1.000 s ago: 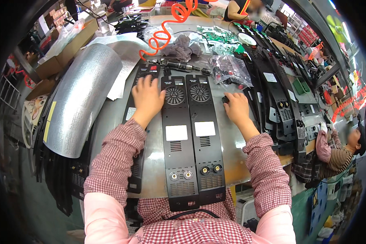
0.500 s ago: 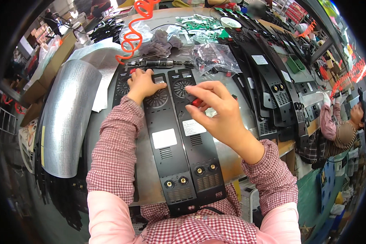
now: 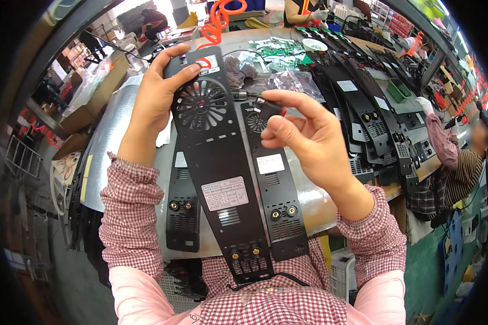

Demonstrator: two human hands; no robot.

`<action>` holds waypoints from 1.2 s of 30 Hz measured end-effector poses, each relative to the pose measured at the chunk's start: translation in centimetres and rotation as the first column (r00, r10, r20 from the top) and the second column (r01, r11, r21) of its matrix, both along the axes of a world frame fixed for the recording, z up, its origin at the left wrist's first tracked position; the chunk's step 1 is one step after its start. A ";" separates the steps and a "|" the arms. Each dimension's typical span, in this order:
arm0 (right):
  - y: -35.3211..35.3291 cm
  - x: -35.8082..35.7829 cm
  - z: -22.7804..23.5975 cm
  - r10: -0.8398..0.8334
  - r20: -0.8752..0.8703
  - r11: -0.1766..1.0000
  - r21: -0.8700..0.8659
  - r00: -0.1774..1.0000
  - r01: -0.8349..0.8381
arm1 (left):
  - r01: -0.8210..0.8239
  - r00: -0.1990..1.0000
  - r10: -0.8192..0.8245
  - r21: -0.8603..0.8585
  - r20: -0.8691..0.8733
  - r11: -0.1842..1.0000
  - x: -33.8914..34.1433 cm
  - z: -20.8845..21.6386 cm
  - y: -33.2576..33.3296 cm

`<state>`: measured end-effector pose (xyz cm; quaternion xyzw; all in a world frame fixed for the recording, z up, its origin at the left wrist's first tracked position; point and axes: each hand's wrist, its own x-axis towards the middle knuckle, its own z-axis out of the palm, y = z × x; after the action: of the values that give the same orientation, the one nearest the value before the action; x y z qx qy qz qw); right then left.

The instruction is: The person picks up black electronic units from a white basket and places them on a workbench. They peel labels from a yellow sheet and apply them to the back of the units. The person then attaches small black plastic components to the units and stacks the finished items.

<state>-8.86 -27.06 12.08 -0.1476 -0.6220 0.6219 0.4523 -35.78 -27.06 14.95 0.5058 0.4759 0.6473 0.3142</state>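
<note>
My left hand (image 3: 160, 92) grips the upper end of a long black panel (image 3: 209, 157), thumb on its front. This panel is raised and tilted, with a round fan grille near the top, a label in the middle and two brass fittings low down. Between thumb and forefinger my right hand (image 3: 314, 135) pinches a small black rocker switch (image 3: 268, 108) with metal terminals and a bit of red. Behind it lies a second black panel (image 3: 265, 192) on the metal table (image 3: 314, 208). A third panel (image 3: 182, 225) lies to the left, partly hidden by the raised one.
A power screwdriver (image 3: 245, 95) lies beyond the panels, below an orange coiled hose (image 3: 211, 32). Farther back are green circuit boards (image 3: 276, 54) and plastic bags (image 3: 293, 81). Stacked black panels (image 3: 358, 103) line the right, near a co-worker (image 3: 453, 157). Left stands a curved silvery sheet (image 3: 100, 157).
My left hand has lifted the upper end of the middle panel off the table toward me. The switch in my right hand has turned and moved slightly right and up.
</note>
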 end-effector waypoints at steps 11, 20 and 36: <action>-3.1 -1.5 8.1 -0.308 -0.211 0.594 0.719 0.928 0.361 | 0.153 0.964 -0.162 0.057 0.210 0.987 5.5 5.5 -8.6; -4.8 -1.2 12.4 -0.439 -0.224 0.030 0.964 0.870 0.264 | 0.222 0.916 -0.259 0.150 0.308 0.964 7.7 7.3 -12.0; -4.7 -0.5 13.6 -0.462 -0.139 -0.020 0.989 0.876 0.146 | 0.275 0.915 -0.334 0.256 0.225 0.927 8.5 7.3 -13.5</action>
<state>-9.38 -31.78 25.69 -0.0039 -0.8718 -0.1102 0.4772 -27.29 -40.54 22.22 0.5145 0.2704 0.7000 0.4149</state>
